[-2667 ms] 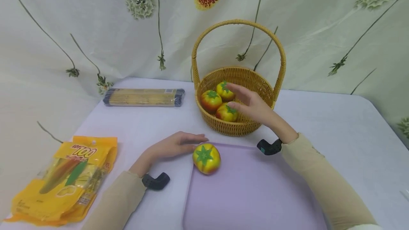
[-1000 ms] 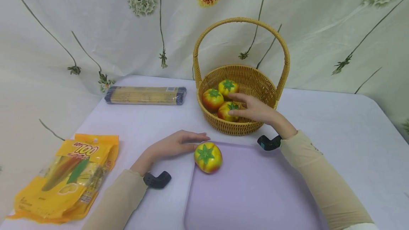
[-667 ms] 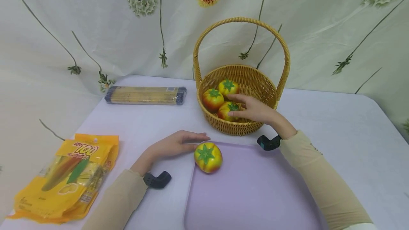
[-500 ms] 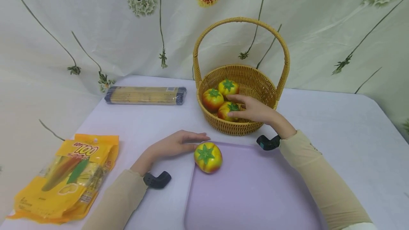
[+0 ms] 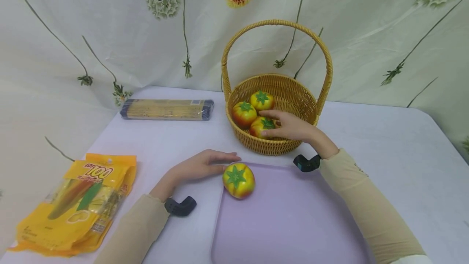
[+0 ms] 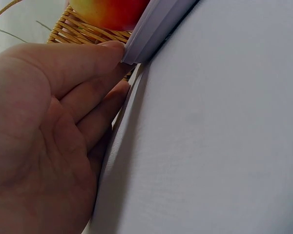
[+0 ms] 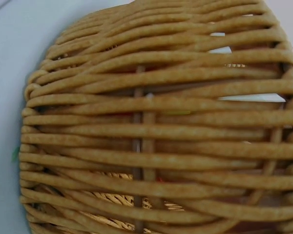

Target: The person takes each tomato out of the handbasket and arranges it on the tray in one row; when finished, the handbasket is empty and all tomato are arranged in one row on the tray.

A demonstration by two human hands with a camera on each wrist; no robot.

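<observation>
We have our right hand [image 5: 289, 126] curled round the nearest tomato [image 5: 257, 128], inside the wicker basket [image 5: 269, 147] beside two other tomatoes [image 5: 244, 115]. In front of the basket, our left hand [image 5: 196, 167], fingers loosely extended, touches the lavender tray [image 5: 293, 219] carrying a fourth tomato [image 5: 239, 182].

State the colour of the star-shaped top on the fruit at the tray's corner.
Green; the star-shaped top shows best in the head view.

right wrist view: basket [image 7: 146, 131] seemingly hides right fingers [image 5: 270, 113]; head view crops the tray [image 5: 293, 223].
</observation>
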